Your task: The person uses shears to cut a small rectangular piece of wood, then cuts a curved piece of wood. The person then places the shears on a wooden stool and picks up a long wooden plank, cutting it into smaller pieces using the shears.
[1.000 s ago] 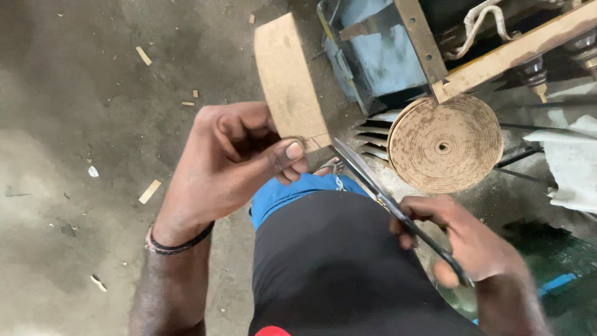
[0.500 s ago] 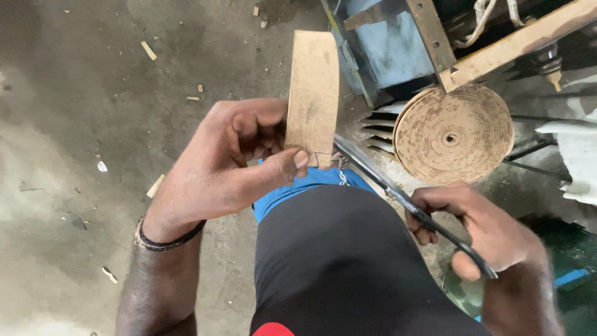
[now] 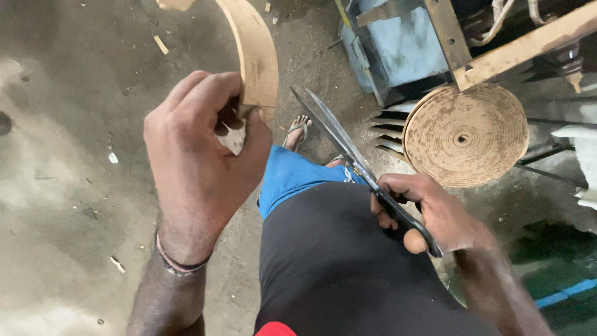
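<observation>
Tan strip (image 3: 258, 56) pinched in left hand (image 3: 199, 155), curving up toward 12 o'clock.
Scissors (image 3: 348, 149) gripped in right hand (image 3: 429, 211) at 3 o'clock, blades seemingly parted, clear of strip.

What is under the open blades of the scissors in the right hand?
Below the scissors held by the right hand lie a sandalled foot, blue shorts and the grey floor. The black shirt covers the rest of the leg.
</observation>
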